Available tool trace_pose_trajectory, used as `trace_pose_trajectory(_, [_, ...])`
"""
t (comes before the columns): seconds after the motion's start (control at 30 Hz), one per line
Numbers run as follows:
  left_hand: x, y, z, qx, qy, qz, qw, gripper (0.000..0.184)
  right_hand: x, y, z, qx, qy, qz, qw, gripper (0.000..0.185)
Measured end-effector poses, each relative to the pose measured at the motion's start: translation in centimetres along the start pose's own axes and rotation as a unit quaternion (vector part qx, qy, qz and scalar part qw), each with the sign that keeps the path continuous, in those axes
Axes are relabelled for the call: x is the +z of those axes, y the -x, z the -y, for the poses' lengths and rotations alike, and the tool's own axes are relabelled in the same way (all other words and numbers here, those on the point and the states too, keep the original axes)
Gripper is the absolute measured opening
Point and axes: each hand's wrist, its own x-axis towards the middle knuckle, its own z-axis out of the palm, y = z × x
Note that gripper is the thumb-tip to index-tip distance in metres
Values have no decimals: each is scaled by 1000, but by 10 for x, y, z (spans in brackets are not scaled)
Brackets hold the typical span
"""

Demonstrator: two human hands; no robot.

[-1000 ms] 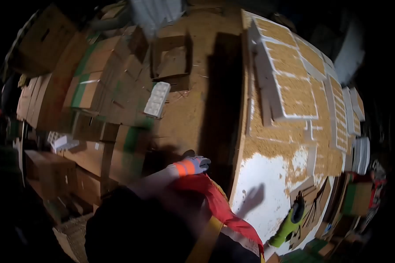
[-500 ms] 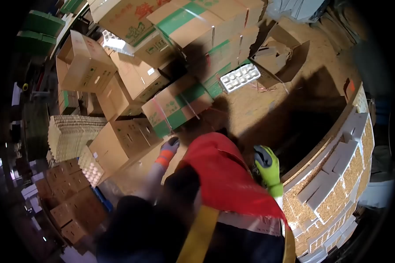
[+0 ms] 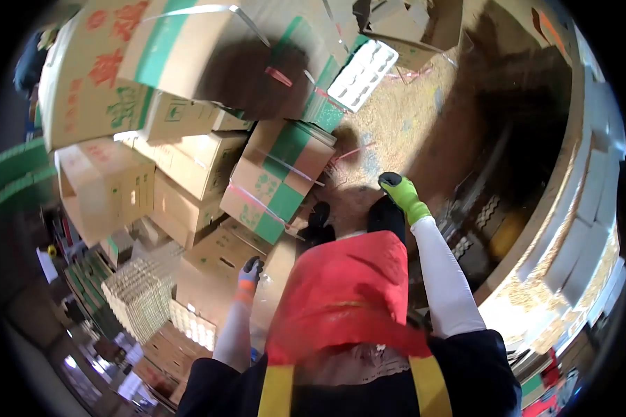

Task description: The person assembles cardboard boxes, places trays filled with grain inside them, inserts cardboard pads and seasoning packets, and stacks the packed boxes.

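Observation:
My left hand (image 3: 250, 270), in a greyish glove with an orange cuff, hovers beside a brown cardboard box (image 3: 212, 278); its dark fingertips look slightly apart and nothing shows in them. My right hand (image 3: 400, 193), in a yellow-green glove with dark fingertips, hangs over the floor with its fingers curled in. No object is visible in it. Ahead of both hands lies a strapped carton (image 3: 254, 187) with a green band. A white egg tray (image 3: 363, 75) rests beyond it, against the stacked cartons.
Large strapped cartons (image 3: 188, 52) rise at the upper left. A stack of pulp egg trays (image 3: 139, 295) stands at the left. An open carton (image 3: 410, 24) is at the far end. A curved ledge with white panels (image 3: 581, 208) runs along the right, beside a dark recess (image 3: 501, 187).
My view has turned and moved closer to the cartons. My left hand now shows beside the brown box rather than near the strapped carton's corner. My right arm is stretched farther forward.

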Motion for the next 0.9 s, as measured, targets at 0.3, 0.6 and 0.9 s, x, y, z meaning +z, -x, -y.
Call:
trace_pose_trajectory(0.3, [-40,-165,72,-31,12,-25,999,67,169,-193,-40,-1,-124,-156,980,37])
trace_pose_trajectory(0.6, [8,-257,75,9,83,29,996,66,231,-138,-74,76,-487,-75,867,33])
trace_pose_trajectory(0.9, [-11,-279,67,8,50,26,998,65,217,-100,-100,233,-322,14,918,56])
